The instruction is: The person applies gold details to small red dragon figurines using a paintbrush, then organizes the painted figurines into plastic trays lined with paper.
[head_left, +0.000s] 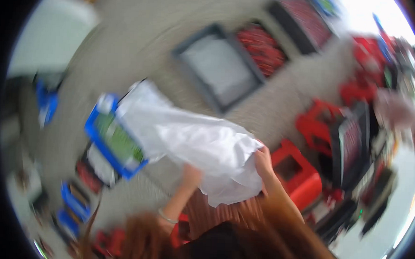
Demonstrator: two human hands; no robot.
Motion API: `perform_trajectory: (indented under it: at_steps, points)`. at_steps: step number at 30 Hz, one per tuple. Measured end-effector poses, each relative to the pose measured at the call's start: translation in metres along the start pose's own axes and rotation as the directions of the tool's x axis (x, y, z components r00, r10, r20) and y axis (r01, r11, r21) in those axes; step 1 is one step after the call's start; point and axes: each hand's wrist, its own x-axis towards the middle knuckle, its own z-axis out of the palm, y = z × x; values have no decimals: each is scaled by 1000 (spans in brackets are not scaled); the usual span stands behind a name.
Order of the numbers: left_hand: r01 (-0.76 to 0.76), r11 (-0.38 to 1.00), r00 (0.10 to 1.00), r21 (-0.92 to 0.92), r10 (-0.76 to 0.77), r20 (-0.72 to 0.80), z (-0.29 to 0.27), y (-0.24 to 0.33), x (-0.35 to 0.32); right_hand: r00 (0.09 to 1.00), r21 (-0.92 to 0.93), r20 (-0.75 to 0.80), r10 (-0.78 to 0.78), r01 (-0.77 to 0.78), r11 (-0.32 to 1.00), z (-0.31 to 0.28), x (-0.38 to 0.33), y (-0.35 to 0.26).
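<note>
A large, thin white plastic bag (207, 138) stretches across the middle, crumpled and shiny at its near end. My right hand (263, 160) is closed on its right edge, fingers partly behind the plastic. At the bag's lower left edge is my left hand (192, 174), smeared by motion with its fingers hidden; I cannot tell whether it grips. A bracelet circles that wrist. The bag's far left end lies against a blue crate (91, 122) with green contents (117, 137).
Beyond the bag, a grey crate (254, 87) with a pale lining stands on the concrete floor beside a crate of red pieces (262, 49). Red plastic stools (302, 180) are at right, near a cluttered worktable (399, 184). More blue bins (74, 200) are at left.
</note>
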Motion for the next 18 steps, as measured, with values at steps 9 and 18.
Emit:
perform_trajectory:
  at_steps: [9,18]
  points:
    - [-133,990,955,-45,140,262,81,158,180,968,579,-216,-125,230,782,-274,-84,-62]
    - [-520,854,724,-14,448,524,286,495,229,927,858,-360,-99,371,354,-521,-153,-76]
